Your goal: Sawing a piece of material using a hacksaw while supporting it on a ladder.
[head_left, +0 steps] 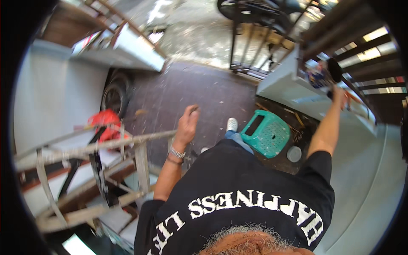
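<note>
My left hand (pixel 187 125) is raised over the dark floor, with a watch (pixel 177 153) on its wrist. Its fingers are curled together around a small dark thing (pixel 194 109), too small to name. My right arm stretches out to a pale ledge (pixel 280 78) on the right. There my right hand (pixel 338 97) is blurred, and its fingers are hard to make out. Close to it are a dark round object (pixel 334 70), a multicoloured container (pixel 315 76) and something orange (pixel 352 100). Whether the hand grips any of them is unclear.
A green plastic stool (pixel 267 134) stands by my feet, with a round grey lid-like disc (pixel 294 154) beside it. To the left are a worn wooden frame (pixel 85 151), a red plastic bag (pixel 105 123) and a wheel (pixel 115 97). Metal bars (pixel 255 46) and a motorbike (pixel 255 10) lie ahead.
</note>
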The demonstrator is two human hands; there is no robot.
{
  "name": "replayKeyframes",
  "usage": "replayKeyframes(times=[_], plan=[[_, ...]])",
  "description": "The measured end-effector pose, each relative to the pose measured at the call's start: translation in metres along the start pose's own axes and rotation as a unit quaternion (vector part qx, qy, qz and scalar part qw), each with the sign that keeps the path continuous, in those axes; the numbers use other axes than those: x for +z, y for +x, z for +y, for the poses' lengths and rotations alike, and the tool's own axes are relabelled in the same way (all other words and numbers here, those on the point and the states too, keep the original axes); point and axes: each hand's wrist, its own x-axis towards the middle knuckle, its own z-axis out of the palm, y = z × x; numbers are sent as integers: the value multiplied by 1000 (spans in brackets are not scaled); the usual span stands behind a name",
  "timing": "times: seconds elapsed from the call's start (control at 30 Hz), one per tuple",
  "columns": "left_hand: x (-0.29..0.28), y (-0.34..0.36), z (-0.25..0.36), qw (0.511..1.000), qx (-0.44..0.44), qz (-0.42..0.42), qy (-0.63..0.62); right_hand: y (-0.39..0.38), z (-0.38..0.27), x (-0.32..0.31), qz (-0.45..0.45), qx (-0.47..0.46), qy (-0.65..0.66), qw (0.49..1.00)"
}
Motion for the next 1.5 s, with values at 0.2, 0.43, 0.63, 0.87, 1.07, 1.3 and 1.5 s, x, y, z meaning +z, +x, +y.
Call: replayKeyframes(times=[0.2, 0.43, 0.63, 0.87, 1.07, 1.3, 1.5], plan=[[-10, -2, 12, 994, -14, -21, -110, -22, -45, -10, 74, 353, 611, 705], [-23, -13, 9, 973, -4, -61, -225, -117, -120, -113, 111, 346, 789, 496], [-35, -14, 13, 968, 11, -77, -241, -228, -199, -173, 289, 289, 812, 416], [-38, -17, 20, 975, -53, -90, -197, -309, -256, -250, 188, 135, 883, 409], [-32, -29, 25, 994, -65, -62, -70, -273, -296, -331, 159, -215, 796, 544], [-38, -49, 14, 994, 64, 24, 86, -250, -335, -399, 122, -405, 665, 615], [-44, -61, 30, 980, 105, 85, 146, -240, -356, -416, 178, -439, 604, 641]])
